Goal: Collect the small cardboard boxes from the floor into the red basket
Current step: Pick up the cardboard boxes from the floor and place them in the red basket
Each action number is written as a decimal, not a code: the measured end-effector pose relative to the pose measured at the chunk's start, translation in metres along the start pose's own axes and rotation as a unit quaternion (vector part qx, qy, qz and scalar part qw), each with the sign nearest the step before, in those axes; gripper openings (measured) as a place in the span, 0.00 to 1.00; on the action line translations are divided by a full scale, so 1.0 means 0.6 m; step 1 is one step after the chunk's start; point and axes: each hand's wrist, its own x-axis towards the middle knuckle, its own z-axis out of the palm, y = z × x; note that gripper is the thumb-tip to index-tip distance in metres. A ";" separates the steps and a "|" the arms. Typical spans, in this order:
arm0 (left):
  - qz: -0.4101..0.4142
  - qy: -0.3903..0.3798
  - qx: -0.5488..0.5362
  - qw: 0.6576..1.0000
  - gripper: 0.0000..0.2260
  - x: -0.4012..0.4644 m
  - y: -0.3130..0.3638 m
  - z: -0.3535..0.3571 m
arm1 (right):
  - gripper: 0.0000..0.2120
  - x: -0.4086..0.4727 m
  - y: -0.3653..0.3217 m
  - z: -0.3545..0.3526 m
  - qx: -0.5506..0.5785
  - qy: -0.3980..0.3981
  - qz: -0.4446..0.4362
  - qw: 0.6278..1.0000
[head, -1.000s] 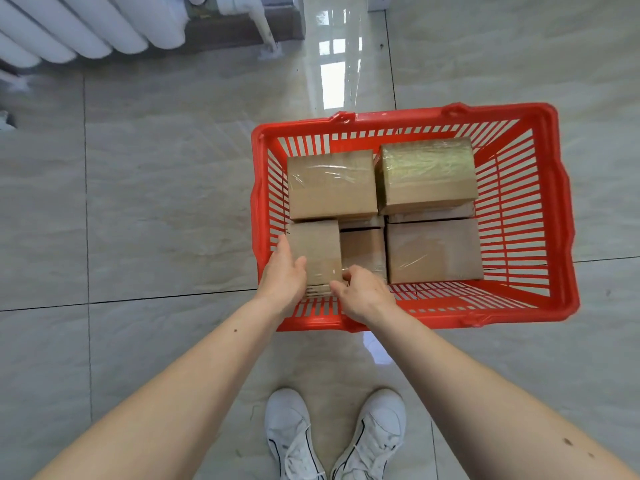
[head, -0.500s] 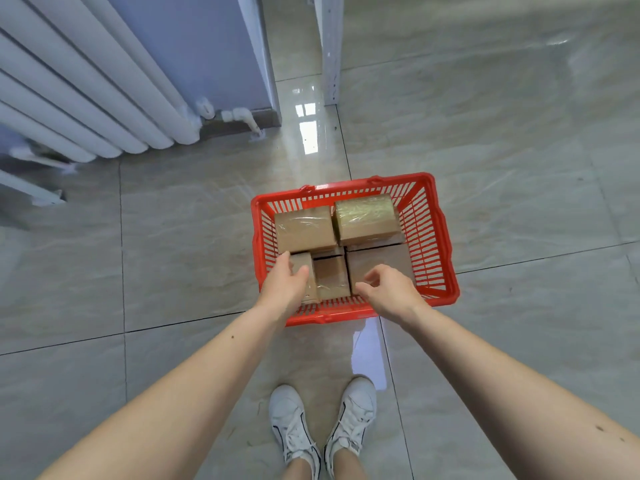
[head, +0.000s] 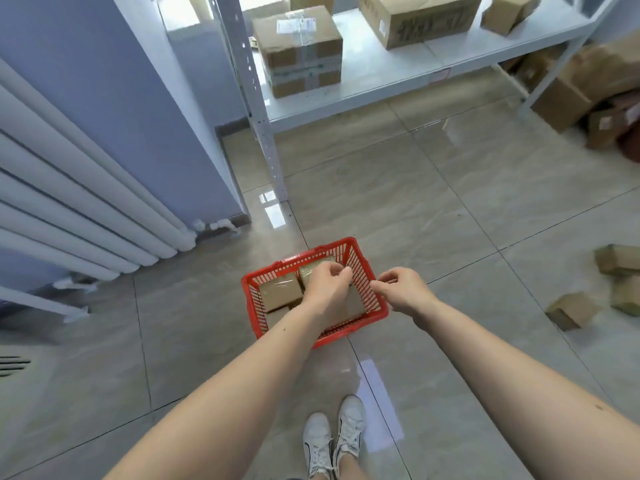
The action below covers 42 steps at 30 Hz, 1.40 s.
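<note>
The red basket stands on the tiled floor just ahead of my feet, with several tape-wrapped cardboard boxes packed inside. My left hand hovers over the basket's middle, fingers loosely curled, holding nothing. My right hand hangs above the basket's right rim, also empty and loosely curled. Three small cardboard boxes lie on the floor at the far right: one farthest back, one nearest, one at the frame edge.
A white radiator runs along the left wall. A white metal shelf with large cartons stands ahead. More cartons are piled at the right. My white shoes are at the bottom.
The view has risen and tilted up, so the basket looks smaller and the shelf appears. Both hands have let go of the box in the basket and lifted above it.
</note>
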 end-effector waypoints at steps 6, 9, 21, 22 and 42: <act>0.045 -0.056 0.029 0.997 0.09 -0.098 0.112 0.047 | 0.07 -0.095 0.006 -0.139 0.082 0.064 0.014 0.994; 0.082 -0.088 0.062 0.991 0.07 -0.141 0.164 0.079 | 0.10 -0.130 0.023 -0.204 0.116 0.095 0.021 0.988; 0.132 -0.176 0.093 0.971 0.11 -0.205 0.338 0.389 | 0.06 -0.155 0.185 -0.511 0.178 0.188 0.051 0.965; 0.128 -0.182 0.093 0.971 0.10 -0.211 0.349 0.425 | 0.06 -0.154 0.204 -0.542 0.181 0.191 0.052 0.963; 0.113 -0.195 0.087 0.970 0.13 -0.121 0.599 1.007 | 0.09 0.050 0.459 -1.090 0.177 0.200 0.081 0.960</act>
